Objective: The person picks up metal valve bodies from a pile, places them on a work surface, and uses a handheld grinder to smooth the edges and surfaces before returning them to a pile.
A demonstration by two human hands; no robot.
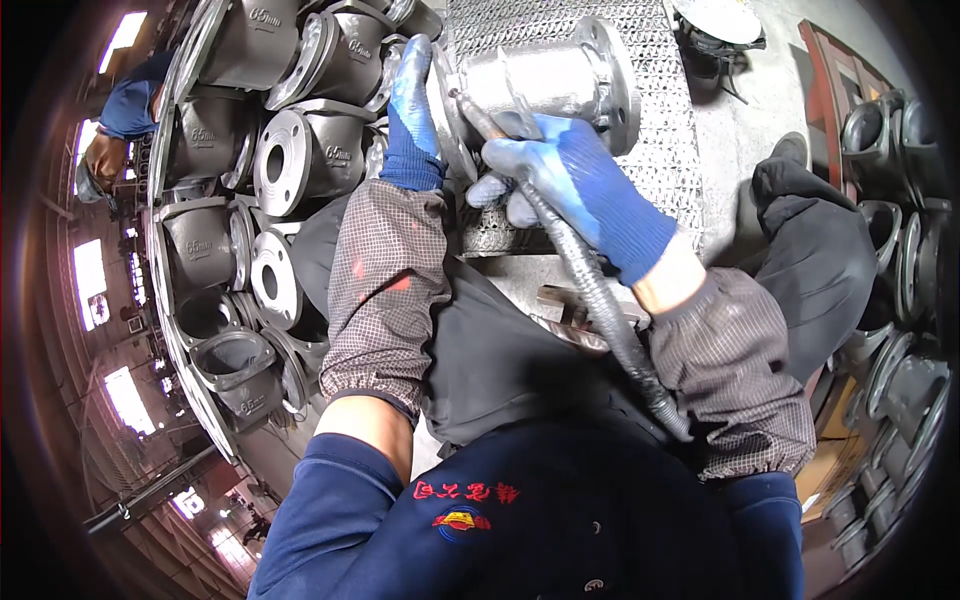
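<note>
A silver-grey flanged metal casting (545, 82) lies on its side at top centre, its round flanges facing left and right. My left hand (412, 105), in a blue glove, grips the rim of the left flange; its thumb is hidden. In my gloved right hand (580, 175) is a slim hand tool (477, 115) with a brownish shaft, its fingers wrapped round it. The tool's tip is at the left flange, on the inner side; whether it touches cannot be made out. From the tool a ribbed flexible hose (590, 280) runs down to my right forearm.
Under the casting is a meshed metal work surface (668, 130). Stacked flanged castings (335, 150) crowd the left side, and more castings (905, 375) stand at the right rim. A round-topped stool (722, 22) is at the upper right. Another person (135, 110) is far left.
</note>
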